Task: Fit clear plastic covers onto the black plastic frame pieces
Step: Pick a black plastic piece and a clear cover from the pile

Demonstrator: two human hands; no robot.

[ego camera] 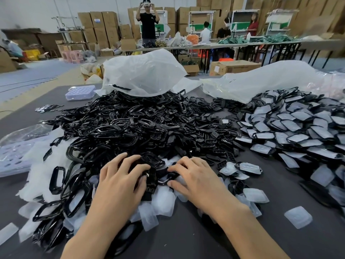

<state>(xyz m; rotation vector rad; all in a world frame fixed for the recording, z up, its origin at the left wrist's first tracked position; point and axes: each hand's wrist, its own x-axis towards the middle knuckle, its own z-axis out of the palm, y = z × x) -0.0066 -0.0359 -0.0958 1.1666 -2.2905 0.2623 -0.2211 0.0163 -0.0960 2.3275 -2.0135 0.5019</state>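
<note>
While both hands meet at near edge of black frame pile (130, 128), step looks like picking up or seating a part. Left hand (121, 178): fingers curled round black frame piece (152, 179). Right hand (194, 178): thumb and fingertips pinch its other end. Whether cover is already in it: cannot tell. Loose clear covers (162, 202) lie just beneath on desk (186, 236). Finished pieces (291, 128) heaped at right. Next move likely needs cover aligned, edges pressed flush.

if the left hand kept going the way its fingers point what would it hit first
Its fingers point up and right, so the left hand would probably first meet the glossy black plastic frame ring just past them, though depth is unclear.
</note>
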